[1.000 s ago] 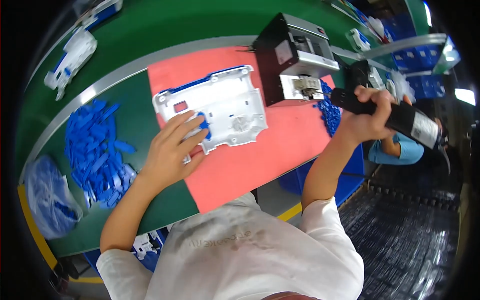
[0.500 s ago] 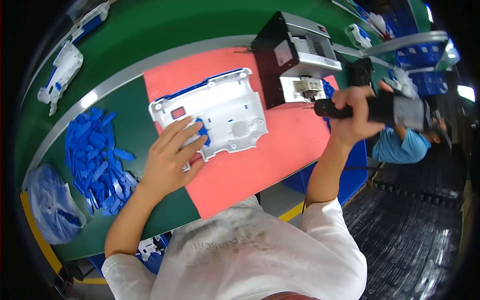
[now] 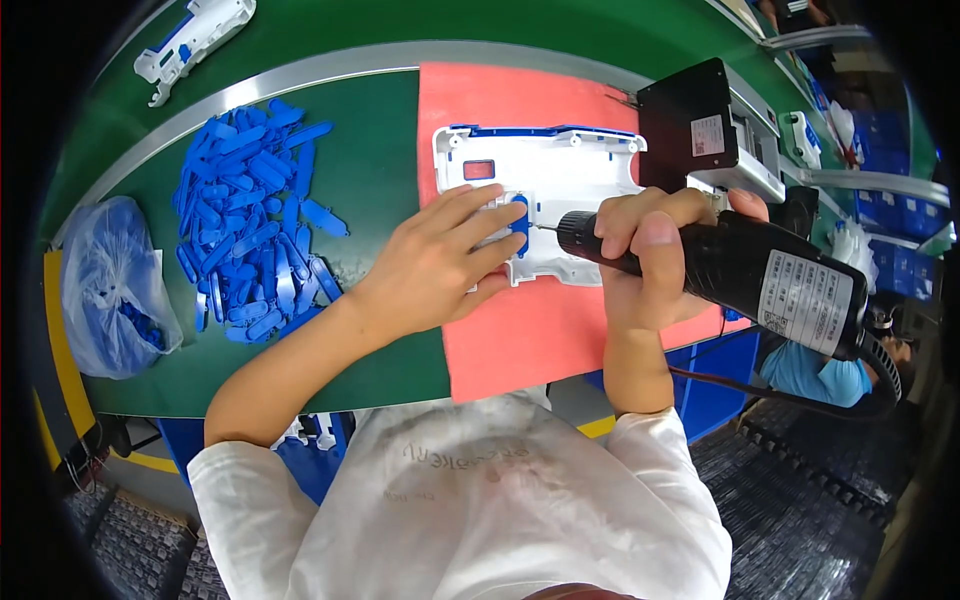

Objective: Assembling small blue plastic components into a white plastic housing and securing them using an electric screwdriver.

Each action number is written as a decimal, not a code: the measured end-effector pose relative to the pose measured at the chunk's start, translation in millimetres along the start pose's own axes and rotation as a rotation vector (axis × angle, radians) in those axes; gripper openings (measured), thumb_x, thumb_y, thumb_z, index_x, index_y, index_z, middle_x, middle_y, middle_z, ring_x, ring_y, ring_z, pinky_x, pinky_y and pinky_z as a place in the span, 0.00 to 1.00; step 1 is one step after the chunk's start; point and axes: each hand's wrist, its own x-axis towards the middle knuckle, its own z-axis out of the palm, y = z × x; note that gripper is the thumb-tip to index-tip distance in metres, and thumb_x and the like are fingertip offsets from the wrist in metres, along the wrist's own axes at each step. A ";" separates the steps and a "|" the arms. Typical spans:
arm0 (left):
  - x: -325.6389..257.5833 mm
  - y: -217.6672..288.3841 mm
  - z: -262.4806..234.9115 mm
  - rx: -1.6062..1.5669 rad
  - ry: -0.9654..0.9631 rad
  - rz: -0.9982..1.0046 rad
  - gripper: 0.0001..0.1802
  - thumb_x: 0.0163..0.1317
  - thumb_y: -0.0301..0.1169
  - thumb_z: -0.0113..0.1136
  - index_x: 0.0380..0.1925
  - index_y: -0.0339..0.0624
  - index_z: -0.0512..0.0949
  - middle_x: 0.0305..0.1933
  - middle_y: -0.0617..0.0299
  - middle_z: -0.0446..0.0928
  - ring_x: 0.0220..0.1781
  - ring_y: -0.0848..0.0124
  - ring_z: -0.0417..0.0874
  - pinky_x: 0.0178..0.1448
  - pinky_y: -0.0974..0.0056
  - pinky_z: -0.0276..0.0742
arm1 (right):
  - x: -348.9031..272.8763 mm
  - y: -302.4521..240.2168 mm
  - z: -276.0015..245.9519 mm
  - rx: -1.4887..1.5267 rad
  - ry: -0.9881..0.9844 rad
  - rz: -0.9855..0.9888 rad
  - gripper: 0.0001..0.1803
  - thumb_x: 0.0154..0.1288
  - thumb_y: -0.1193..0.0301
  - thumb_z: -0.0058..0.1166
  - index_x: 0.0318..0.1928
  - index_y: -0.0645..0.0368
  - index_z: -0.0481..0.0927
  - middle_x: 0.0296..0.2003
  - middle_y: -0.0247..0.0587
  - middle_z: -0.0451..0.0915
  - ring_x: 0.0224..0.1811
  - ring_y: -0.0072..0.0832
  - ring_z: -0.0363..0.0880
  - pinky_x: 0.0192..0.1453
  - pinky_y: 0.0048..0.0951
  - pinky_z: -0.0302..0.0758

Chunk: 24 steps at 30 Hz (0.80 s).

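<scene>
Black electric screwdriver (image 3: pixel 718 262) clasped in right hand (image 3: pixel 650 260), bit (image 3: pixel 547 228) pointed left at blue strip (image 3: pixel 520 226), white housing shell (image 3: pixel 590 166) laid on pink mat (image 3: pixel 530 340), partly under spread left hand (image 3: pixel 432 255), shell's long axis set left-right.

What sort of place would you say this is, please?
Probably a factory assembly line: a black power screwdriver, a white plastic housing and a heap of similar blue pieces suggest it.

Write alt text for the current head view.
The right hand aims a black screwdriver at a blue strip inside a white plastic shell, while the left hand rests on the shell. A pink mat lies underneath; loose blue pieces are heaped to the left.
</scene>
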 end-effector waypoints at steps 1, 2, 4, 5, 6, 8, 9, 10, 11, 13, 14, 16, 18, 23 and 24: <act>-0.8 -0.6 0.5 -0.005 -0.001 0.002 0.22 0.45 0.31 0.70 0.43 0.42 0.82 0.59 0.57 0.75 0.65 0.55 0.72 0.65 0.52 0.72 | -0.4 0.3 0.6 0.005 -0.010 -0.010 0.29 0.62 0.82 0.53 0.59 0.59 0.54 0.22 0.38 0.74 0.19 0.23 0.74 0.27 0.26 0.75; -0.9 -0.7 0.6 -0.006 0.003 -0.004 0.22 0.45 0.31 0.70 0.43 0.42 0.82 0.59 0.57 0.75 0.65 0.55 0.72 0.65 0.52 0.72 | -0.5 0.2 1.7 0.007 -0.016 -0.006 0.29 0.62 0.82 0.53 0.59 0.59 0.54 0.22 0.38 0.74 0.19 0.23 0.74 0.27 0.26 0.75; -1.3 -0.9 0.2 -0.015 0.008 0.009 0.22 0.44 0.32 0.70 0.43 0.41 0.82 0.59 0.57 0.75 0.64 0.55 0.72 0.65 0.51 0.72 | -1.3 -0.4 4.1 0.001 0.010 0.011 0.29 0.63 0.82 0.53 0.59 0.59 0.54 0.22 0.38 0.74 0.19 0.23 0.74 0.27 0.26 0.75; -1.6 -1.1 0.8 -0.017 0.009 0.007 0.22 0.44 0.32 0.70 0.43 0.41 0.82 0.59 0.57 0.75 0.64 0.55 0.72 0.65 0.51 0.72 | -1.4 -0.1 5.2 0.001 0.008 0.013 0.29 0.63 0.82 0.53 0.59 0.59 0.54 0.22 0.38 0.74 0.19 0.23 0.74 0.27 0.26 0.75; -1.7 -1.2 1.5 -0.016 0.011 0.010 0.22 0.44 0.32 0.70 0.43 0.41 0.82 0.59 0.57 0.75 0.64 0.55 0.72 0.65 0.51 0.72 | -1.1 0.5 6.0 0.010 0.014 0.020 0.29 0.63 0.82 0.53 0.59 0.59 0.54 0.22 0.38 0.75 0.18 0.23 0.74 0.27 0.26 0.75; -1.8 -0.9 2.6 -0.016 0.014 0.011 0.22 0.44 0.32 0.70 0.43 0.41 0.82 0.60 0.57 0.75 0.64 0.55 0.72 0.65 0.51 0.72 | -1.4 2.4 5.5 0.019 0.019 0.028 0.29 0.62 0.82 0.53 0.59 0.59 0.54 0.22 0.38 0.75 0.18 0.23 0.74 0.27 0.26 0.75; -1.8 -0.9 2.8 -0.016 0.017 0.011 0.22 0.44 0.32 0.70 0.43 0.41 0.81 0.59 0.57 0.75 0.64 0.54 0.72 0.65 0.51 0.72 | -1.9 4.4 4.0 -0.021 0.003 0.026 0.29 0.62 0.82 0.53 0.59 0.60 0.54 0.22 0.38 0.75 0.18 0.23 0.74 0.27 0.25 0.75; -1.8 -0.8 3.1 -0.016 0.019 0.011 0.22 0.44 0.32 0.70 0.42 0.41 0.81 0.59 0.57 0.74 0.64 0.54 0.72 0.65 0.51 0.73 | -2.6 5.8 3.1 -0.062 -0.012 0.024 0.29 0.62 0.82 0.53 0.59 0.60 0.54 0.22 0.38 0.75 0.18 0.23 0.75 0.27 0.25 0.75; -1.8 -0.6 3.3 -0.018 0.020 0.009 0.22 0.44 0.32 0.70 0.42 0.41 0.81 0.59 0.57 0.74 0.64 0.54 0.72 0.65 0.51 0.73 | -3.2 6.6 3.6 -0.062 -0.014 0.027 0.29 0.62 0.82 0.53 0.59 0.60 0.54 0.22 0.38 0.75 0.18 0.23 0.75 0.27 0.25 0.75; -2.1 -0.2 3.1 0.002 0.018 0.012 0.22 0.44 0.32 0.70 0.42 0.41 0.81 0.59 0.57 0.74 0.64 0.54 0.72 0.65 0.51 0.72 | -4.3 7.9 6.3 -0.091 0.006 0.010 0.29 0.61 0.82 0.53 0.58 0.60 0.54 0.21 0.37 0.75 0.18 0.22 0.75 0.28 0.24 0.75; -2.3 -0.5 3.9 0.000 0.018 0.009 0.22 0.44 0.32 0.70 0.42 0.41 0.81 0.59 0.57 0.74 0.64 0.54 0.72 0.65 0.51 0.72 | -4.3 7.9 7.3 -0.091 0.005 0.014 0.29 0.61 0.82 0.53 0.58 0.60 0.54 0.21 0.37 0.75 0.18 0.22 0.75 0.28 0.24 0.75; -2.3 -1.3 6.1 -0.030 0.027 0.000 0.22 0.44 0.32 0.70 0.43 0.41 0.81 0.59 0.58 0.75 0.64 0.54 0.72 0.65 0.50 0.72 | -4.8 7.2 8.6 -0.072 -0.019 0.002 0.29 0.61 0.82 0.53 0.58 0.60 0.54 0.21 0.37 0.76 0.18 0.22 0.75 0.29 0.23 0.75; -2.0 -1.5 6.3 -0.025 0.029 -0.001 0.22 0.44 0.31 0.70 0.43 0.41 0.81 0.59 0.58 0.75 0.64 0.55 0.72 0.65 0.50 0.72 | -4.7 10.2 4.3 -0.087 -0.059 -0.014 0.28 0.61 0.82 0.53 0.57 0.59 0.55 0.22 0.37 0.76 0.19 0.22 0.75 0.29 0.23 0.75; -3.4 -1.6 8.3 -0.013 0.043 -0.001 0.21 0.45 0.31 0.70 0.43 0.41 0.81 0.59 0.58 0.75 0.64 0.55 0.72 0.65 0.51 0.72 | -8.2 8.6 0.2 -0.131 -0.121 -0.019 0.24 0.62 0.82 0.52 0.54 0.57 0.56 0.24 0.37 0.77 0.20 0.22 0.75 0.31 0.23 0.75; -3.2 -2.1 8.2 -0.012 0.039 -0.001 0.21 0.45 0.31 0.70 0.43 0.41 0.81 0.59 0.58 0.75 0.64 0.55 0.72 0.65 0.51 0.72 | -8.7 8.1 -0.4 -0.170 -0.141 0.005 0.25 0.62 0.81 0.52 0.56 0.54 0.56 0.22 0.37 0.73 0.18 0.24 0.72 0.29 0.29 0.74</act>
